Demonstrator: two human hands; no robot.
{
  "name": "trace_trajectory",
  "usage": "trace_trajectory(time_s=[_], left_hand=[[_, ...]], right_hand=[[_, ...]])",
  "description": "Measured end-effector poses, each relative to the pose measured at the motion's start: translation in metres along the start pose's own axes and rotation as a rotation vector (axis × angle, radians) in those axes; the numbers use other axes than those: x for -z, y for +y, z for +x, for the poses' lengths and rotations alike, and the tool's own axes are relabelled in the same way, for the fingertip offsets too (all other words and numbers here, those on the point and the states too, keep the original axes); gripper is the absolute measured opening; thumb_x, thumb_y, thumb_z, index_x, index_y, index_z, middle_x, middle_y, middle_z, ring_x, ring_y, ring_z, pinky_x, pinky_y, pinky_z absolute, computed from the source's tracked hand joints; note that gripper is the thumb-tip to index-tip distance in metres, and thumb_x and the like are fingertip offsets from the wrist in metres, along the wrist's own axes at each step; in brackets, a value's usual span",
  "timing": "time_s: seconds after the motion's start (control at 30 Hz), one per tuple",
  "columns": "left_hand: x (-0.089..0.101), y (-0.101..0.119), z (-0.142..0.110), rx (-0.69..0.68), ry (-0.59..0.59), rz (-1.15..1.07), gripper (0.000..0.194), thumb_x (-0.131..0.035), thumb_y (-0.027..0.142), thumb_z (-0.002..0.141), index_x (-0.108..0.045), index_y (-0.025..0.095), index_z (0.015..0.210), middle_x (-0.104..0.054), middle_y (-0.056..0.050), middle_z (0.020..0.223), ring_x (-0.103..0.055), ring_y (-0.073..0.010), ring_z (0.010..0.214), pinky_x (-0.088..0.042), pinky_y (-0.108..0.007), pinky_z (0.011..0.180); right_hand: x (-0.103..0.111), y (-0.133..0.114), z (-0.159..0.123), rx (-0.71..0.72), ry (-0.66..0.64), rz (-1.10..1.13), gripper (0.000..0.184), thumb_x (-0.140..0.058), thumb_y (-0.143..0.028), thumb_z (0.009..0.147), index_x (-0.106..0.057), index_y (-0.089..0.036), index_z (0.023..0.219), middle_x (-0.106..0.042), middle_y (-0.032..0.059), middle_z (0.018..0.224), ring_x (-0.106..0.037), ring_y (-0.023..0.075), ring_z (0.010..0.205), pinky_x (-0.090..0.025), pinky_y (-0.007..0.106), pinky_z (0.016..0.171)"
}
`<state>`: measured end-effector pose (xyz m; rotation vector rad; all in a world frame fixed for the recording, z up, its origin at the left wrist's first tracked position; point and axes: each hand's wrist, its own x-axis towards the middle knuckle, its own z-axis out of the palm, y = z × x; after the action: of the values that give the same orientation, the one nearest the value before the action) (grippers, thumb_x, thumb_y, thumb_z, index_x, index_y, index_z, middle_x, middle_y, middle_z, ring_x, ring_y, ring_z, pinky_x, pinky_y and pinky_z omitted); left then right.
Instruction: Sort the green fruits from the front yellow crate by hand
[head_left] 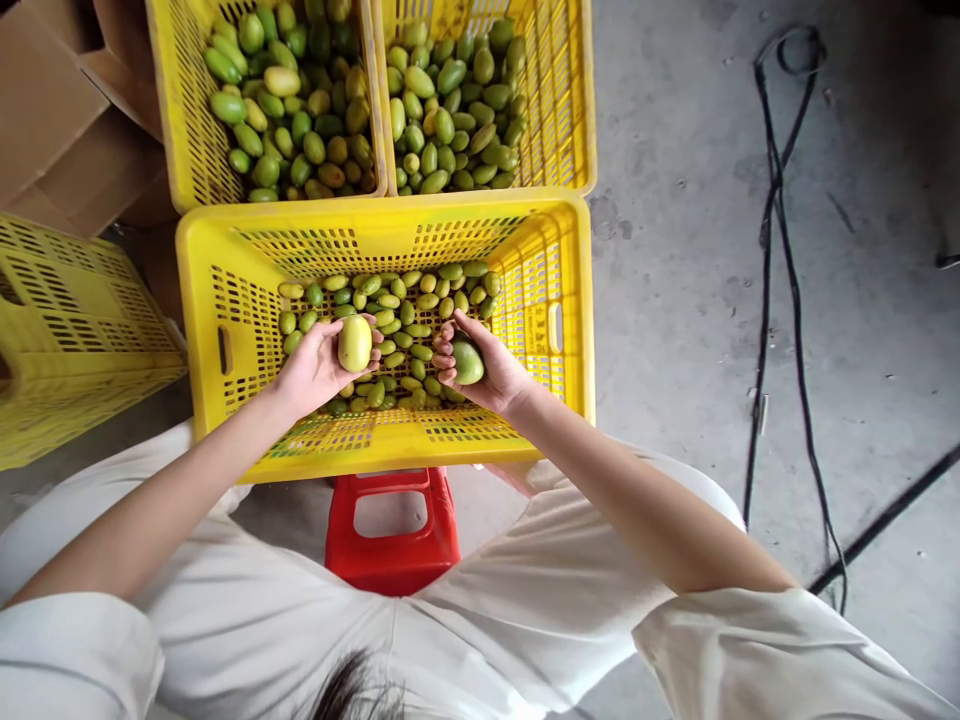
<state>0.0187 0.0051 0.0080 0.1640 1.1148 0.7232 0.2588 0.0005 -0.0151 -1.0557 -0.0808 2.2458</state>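
Note:
My left hand [315, 368] is closed around a pale yellow oval fruit [355, 343], cradled on the palm side with the fingertips showing past it. In my right hand [495, 372] lies a darker green oval fruit [468, 361], with the fingers curled at its left side. Both hands are over the front yellow crate [386, 462], apart from each other. Many loose green and yellowish oval fruits [390, 300] cover the crate's floor. My hands and forearms hide some of them.
Two more yellow crates, a left one [166, 100] and a right one [589, 90], hold similar fruits behind. Another yellow crate [75, 330] stands left, near cardboard boxes [56, 110]. A red stool [390, 575] is between my legs. Black cable [776, 190] lies on the concrete floor.

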Motion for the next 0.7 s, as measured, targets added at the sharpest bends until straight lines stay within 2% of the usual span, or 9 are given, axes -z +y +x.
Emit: trace_trajectory(time_s=[0.07,0.13,0.2,0.3,0.4,0.47,0.53,0.6,0.7], left_hand=[[0.000,-0.001,-0.001,-0.018,0.002,0.010,0.019,-0.064,0.031,0.093,-0.070,0.016,0.102,-0.076,-0.011,0.096,-0.074,-0.0243,0.090,-0.063,-0.037,0.077],[0.001,-0.002,-0.003,-0.035,-0.020,0.044,0.016,-0.072,0.029,0.089,-0.068,0.017,0.098,-0.077,-0.010,0.097,-0.075,-0.0244,0.092,-0.063,-0.037,0.079],[0.002,-0.003,-0.004,-0.052,-0.059,0.073,0.020,-0.081,0.026,0.080,-0.065,0.018,0.091,-0.075,-0.007,0.093,-0.074,-0.0215,0.087,-0.062,-0.033,0.076],[0.004,-0.004,-0.005,-0.059,-0.131,0.071,0.030,-0.086,0.020,0.070,-0.060,0.020,0.086,-0.065,0.001,0.075,-0.065,-0.0134,0.066,-0.054,-0.023,0.058],[0.004,-0.002,-0.005,-0.037,-0.167,0.075,0.028,-0.084,0.021,0.068,-0.060,0.020,0.083,-0.054,0.005,0.063,-0.051,-0.0086,0.050,-0.040,-0.018,0.044],[0.002,0.000,-0.005,0.004,-0.160,0.090,0.023,-0.081,0.027,0.072,-0.061,0.019,0.080,-0.054,0.003,0.062,-0.048,-0.0088,0.046,-0.035,-0.018,0.040],[0.000,0.001,-0.005,0.035,-0.135,0.078,0.019,-0.075,0.033,0.079,-0.063,0.018,0.080,-0.058,-0.001,0.066,-0.052,-0.0118,0.049,-0.038,-0.021,0.041],[-0.002,0.002,-0.006,0.031,-0.093,0.031,0.017,-0.069,0.033,0.081,-0.066,0.017,0.083,-0.064,-0.006,0.075,-0.061,-0.0162,0.057,-0.048,-0.026,0.046],[-0.002,0.001,-0.004,0.007,-0.030,-0.014,0.015,-0.067,0.025,0.079,-0.069,0.015,0.089,-0.069,-0.009,0.084,-0.068,-0.0202,0.069,-0.058,-0.031,0.057]], right_hand=[[0.002,-0.001,0.002,0.017,0.021,0.015,0.020,-0.068,-0.039,0.093,-0.060,-0.023,0.086,-0.060,-0.0010,0.074,-0.058,0.0142,0.065,-0.052,0.025,0.057],[0.003,-0.001,0.003,0.053,0.050,0.040,0.011,-0.065,-0.032,0.090,-0.065,-0.021,0.094,-0.067,0.0024,0.082,-0.065,0.0179,0.075,-0.059,0.030,0.067],[0.002,-0.001,0.003,0.068,0.066,0.039,0.020,-0.064,-0.024,0.083,-0.068,-0.019,0.101,-0.072,0.0057,0.090,-0.069,0.0211,0.083,-0.062,0.035,0.077],[-0.003,0.000,0.003,0.081,0.064,-0.003,0.031,-0.068,-0.016,0.077,-0.069,-0.018,0.108,-0.075,0.0060,0.097,-0.071,0.0202,0.086,-0.062,0.035,0.081],[-0.008,0.003,0.000,0.108,0.047,-0.030,0.034,-0.076,-0.018,0.079,-0.067,-0.021,0.112,-0.075,0.0016,0.098,-0.068,0.0146,0.079,-0.058,0.026,0.070],[-0.010,0.003,-0.002,0.113,0.032,-0.038,0.036,-0.082,-0.020,0.078,-0.065,-0.023,0.109,-0.072,-0.0016,0.094,-0.060,0.0102,0.068,-0.048,0.019,0.056],[-0.010,0.003,-0.003,0.105,0.032,-0.054,0.034,-0.085,-0.022,0.077,-0.063,-0.023,0.103,-0.069,-0.0038,0.088,-0.050,0.0069,0.058,-0.035,0.016,0.045],[-0.010,0.002,-0.003,0.091,0.039,-0.076,0.030,-0.085,-0.027,0.079,-0.062,-0.023,0.098,-0.067,-0.0041,0.084,-0.042,0.0055,0.053,-0.026,0.016,0.041],[-0.011,-0.001,-0.003,0.069,0.022,-0.072,0.023,-0.075,-0.040,0.090,-0.062,-0.022,0.096,-0.066,-0.0020,0.081,-0.039,0.0060,0.050,-0.025,0.016,0.039]])
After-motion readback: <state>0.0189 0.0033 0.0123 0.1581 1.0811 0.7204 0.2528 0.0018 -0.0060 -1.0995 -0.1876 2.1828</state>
